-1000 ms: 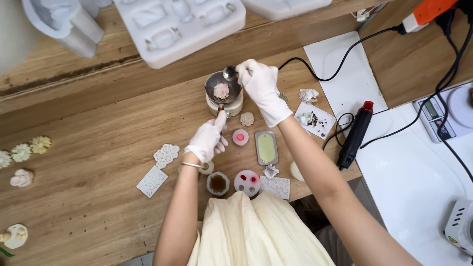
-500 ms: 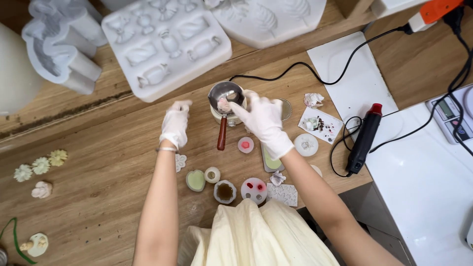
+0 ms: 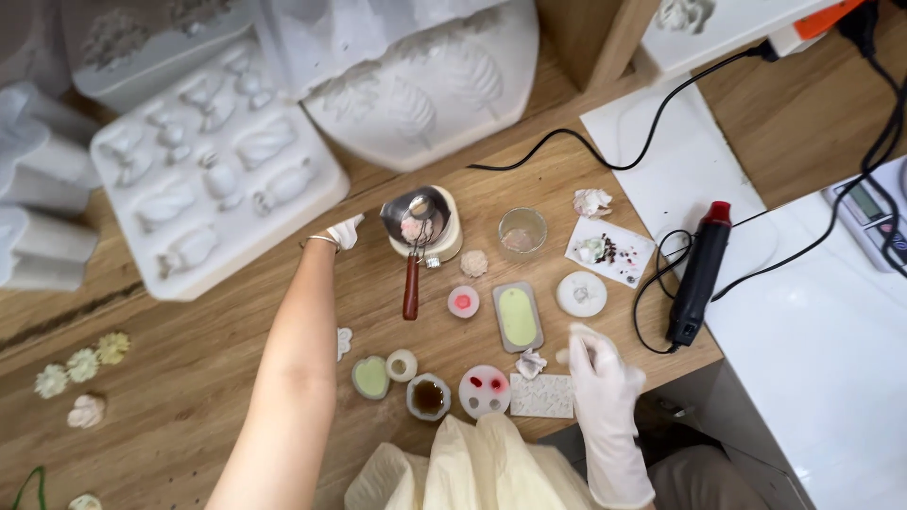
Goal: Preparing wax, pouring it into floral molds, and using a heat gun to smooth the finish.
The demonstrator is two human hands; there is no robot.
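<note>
From the head camera, large white silicone moulds (image 3: 203, 184) with leaf and figure hollows lie along the far edge of the wooden table (image 3: 170, 378). A white card (image 3: 609, 251) scattered with dark bits sits right of a small glass cup (image 3: 522, 230). A black heat gun (image 3: 697, 274) with a red tip lies on its cord.

The melting spoon (image 3: 416, 227), a metal bowl with pale pink wax inside and a red-brown wooden handle, rests on a cream warmer (image 3: 444, 236) mid-table.

The left hand (image 3: 345, 231), white-gloved, reaches just left of the spoon's bowl; its fingers are mostly hidden, so I cannot tell its grip. The right hand (image 3: 600, 373), gloved, hovers loosely curled near a round white mould (image 3: 581, 294), holding nothing visible.
</note>
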